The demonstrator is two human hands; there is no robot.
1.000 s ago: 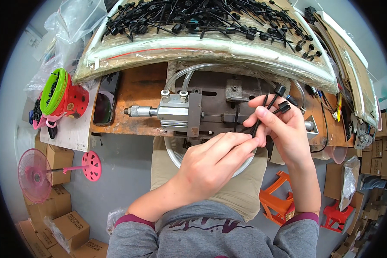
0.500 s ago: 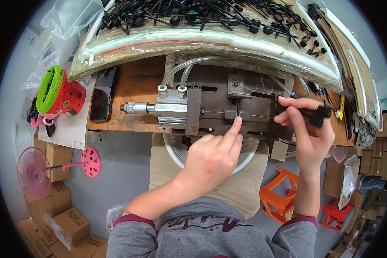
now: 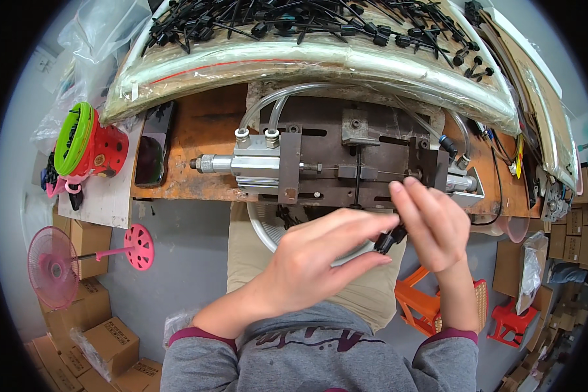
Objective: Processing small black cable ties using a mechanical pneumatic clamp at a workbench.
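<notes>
My right hand (image 3: 434, 225) is curled round a black plastic piece (image 3: 389, 240), whose ribbed head sticks out toward my left hand. My left hand (image 3: 320, 255) lies just left of it, thumb and fingers apart, the tips close to the piece; contact is hard to tell. Beyond both hands, a dark metal fixture (image 3: 323, 147) sits at the bench edge. Another slim black piece (image 3: 357, 176) lies across its small central block, with a thin rod running sideways. A silver air cylinder (image 3: 256, 163) is mounted at the fixture's left.
A wrapped board (image 3: 307, 62) at the back carries a heap of black stemmed pieces (image 3: 294, 23). Clear hoses (image 3: 268, 98) arch over the fixture. Left are a red bucket (image 3: 113, 150), a phone (image 3: 151, 160) and a pink fan (image 3: 52, 264). An orange stool (image 3: 418, 300) stands low right.
My left hand has drawn back from the fixture's central block toward me. My right hand has come left and nearer, bringing the black piece between both hands.
</notes>
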